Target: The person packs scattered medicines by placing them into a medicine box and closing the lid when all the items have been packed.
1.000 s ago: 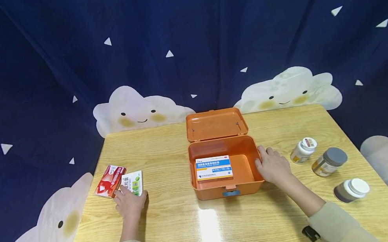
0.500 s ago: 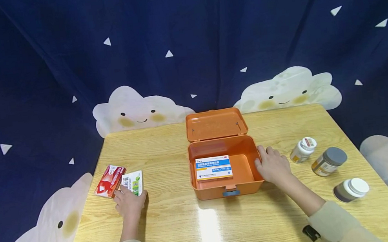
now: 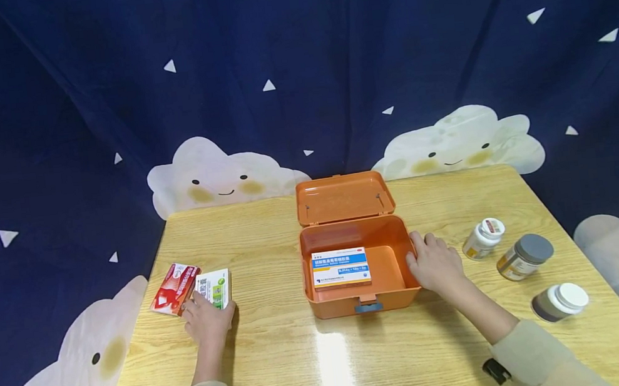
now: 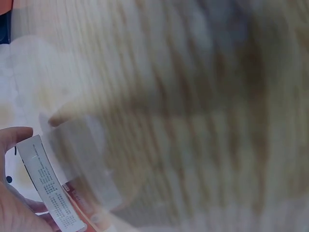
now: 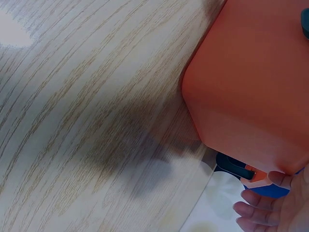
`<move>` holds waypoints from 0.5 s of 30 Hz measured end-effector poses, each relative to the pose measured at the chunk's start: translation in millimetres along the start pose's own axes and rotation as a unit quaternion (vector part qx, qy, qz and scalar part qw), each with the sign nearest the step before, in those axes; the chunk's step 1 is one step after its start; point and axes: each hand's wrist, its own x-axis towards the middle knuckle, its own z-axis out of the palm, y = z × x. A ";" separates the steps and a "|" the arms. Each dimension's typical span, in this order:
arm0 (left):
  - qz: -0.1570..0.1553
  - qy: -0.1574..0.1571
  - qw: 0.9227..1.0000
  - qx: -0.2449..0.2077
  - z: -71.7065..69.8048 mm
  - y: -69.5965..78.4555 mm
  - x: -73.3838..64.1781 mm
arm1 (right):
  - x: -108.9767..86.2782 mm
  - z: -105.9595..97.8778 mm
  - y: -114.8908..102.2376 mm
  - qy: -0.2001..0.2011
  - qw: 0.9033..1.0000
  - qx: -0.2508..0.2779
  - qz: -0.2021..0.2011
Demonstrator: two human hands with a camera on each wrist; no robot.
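My left hand (image 3: pixel 208 320) grips a white and green medicine box (image 3: pixel 218 286) at the left of the table. In the left wrist view, thumb and fingers pinch that medicine box (image 4: pixel 47 183) across its sides. Beside it lies a red and white medicine box (image 3: pixel 175 289), partly covered by the fingers in the head view. My right hand (image 3: pixel 438 265) rests against the right wall of an orange storage box (image 3: pixel 330 308), lid raised. Its fingers (image 5: pixel 253 212) look relaxed in the right wrist view. Inside the orange box lies a blue and white medicine box (image 3: pixel 340 269).
Three bottles stand on the right: a small white one (image 3: pixel 484 239), a grey-lidded one (image 3: pixel 524 257) and a dark one with a white lid (image 3: pixel 560 303). Behind the wooden table (image 3: pixel 270 360) hangs a dark blue curtain (image 3: pixel 294 43).
The white and green medicine box has shifted slightly right and away from me in my left hand. My right hand and the orange storage box stay where they were.
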 end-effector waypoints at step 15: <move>0.021 0.000 1.000 -0.022 -7.5 17.3 -0.9 | 0.5 -0.5 0.4 -0.005 1.000 0.005 0.001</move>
